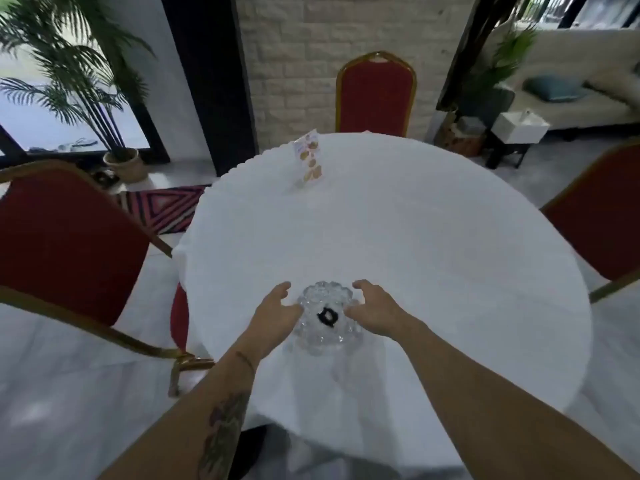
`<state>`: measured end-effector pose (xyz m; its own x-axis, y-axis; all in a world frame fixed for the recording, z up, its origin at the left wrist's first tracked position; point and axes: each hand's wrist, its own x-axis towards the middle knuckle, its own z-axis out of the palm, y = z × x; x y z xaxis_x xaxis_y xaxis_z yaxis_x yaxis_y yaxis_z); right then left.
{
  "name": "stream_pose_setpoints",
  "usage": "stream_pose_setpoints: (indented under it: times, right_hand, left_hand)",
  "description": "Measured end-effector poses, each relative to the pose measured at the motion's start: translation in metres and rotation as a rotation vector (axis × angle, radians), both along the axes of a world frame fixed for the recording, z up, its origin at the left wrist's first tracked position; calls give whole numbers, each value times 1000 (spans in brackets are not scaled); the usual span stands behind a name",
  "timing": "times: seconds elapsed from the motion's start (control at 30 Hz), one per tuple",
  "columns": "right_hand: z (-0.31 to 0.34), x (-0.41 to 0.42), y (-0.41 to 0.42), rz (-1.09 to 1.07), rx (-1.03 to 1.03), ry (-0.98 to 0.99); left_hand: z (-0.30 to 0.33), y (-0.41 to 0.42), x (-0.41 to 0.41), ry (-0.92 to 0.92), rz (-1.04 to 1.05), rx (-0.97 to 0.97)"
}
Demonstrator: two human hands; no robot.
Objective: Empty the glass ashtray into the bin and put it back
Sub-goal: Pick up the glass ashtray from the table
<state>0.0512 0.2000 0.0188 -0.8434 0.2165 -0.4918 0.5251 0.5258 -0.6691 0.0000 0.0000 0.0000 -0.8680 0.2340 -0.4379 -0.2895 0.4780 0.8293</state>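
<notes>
- Head view: clear knobbly glass ashtray (328, 317) sits at six o'clock on the round white-clothed desk (415, 254).
- Left hand (277, 315) and right hand (372, 311) flank it, each grip spread apart (for a steady two-sided lift, I judge).

3 red chairs (376, 95) ring a white-clothed table (415, 244) bearing an upright menu card (309, 157).

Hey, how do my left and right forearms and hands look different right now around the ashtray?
The left hand comes off a tattooed forearm; the right hand comes off a bare one. The left sits on the glass ashtray's left rim, the right on its right. Both have fingers spread open, flanking the ashtray on the white tablecloth.
</notes>
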Motion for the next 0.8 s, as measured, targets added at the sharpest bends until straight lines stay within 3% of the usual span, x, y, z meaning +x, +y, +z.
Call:
stream_pose_setpoints:
  times: [0.47, 0.8]
  right_hand:
    - [-46, -27, -1, 63, -10, -54]
    - [-31, -18, -26, -2, -270, 16]
  left_hand:
    - [-15, 30, 15, 101, 86, -84]
    - [-9, -13, 26, 160, 137, -10]
